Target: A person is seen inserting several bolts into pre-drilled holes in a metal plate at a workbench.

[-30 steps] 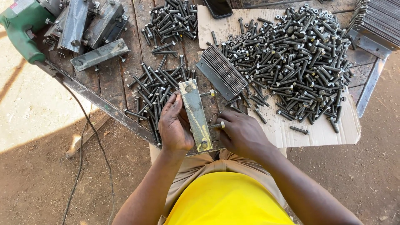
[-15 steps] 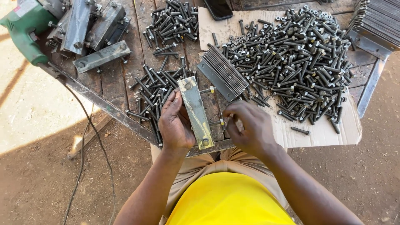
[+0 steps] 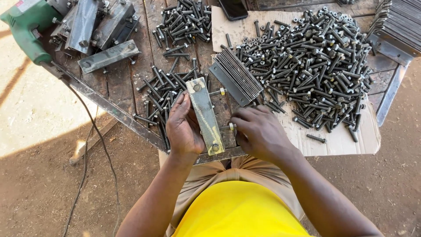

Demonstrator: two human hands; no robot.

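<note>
At the bench's near edge, the left hand grips a flat metal bar steady on edge, so its bolts stick out sideways. The right hand pinches at the lower bolt's end, probably a nut, though fingers hide it. Loose bolts lie heaped on cardboard towards the far right corner.

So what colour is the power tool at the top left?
Green, the power tool shows best in the head view.
</note>
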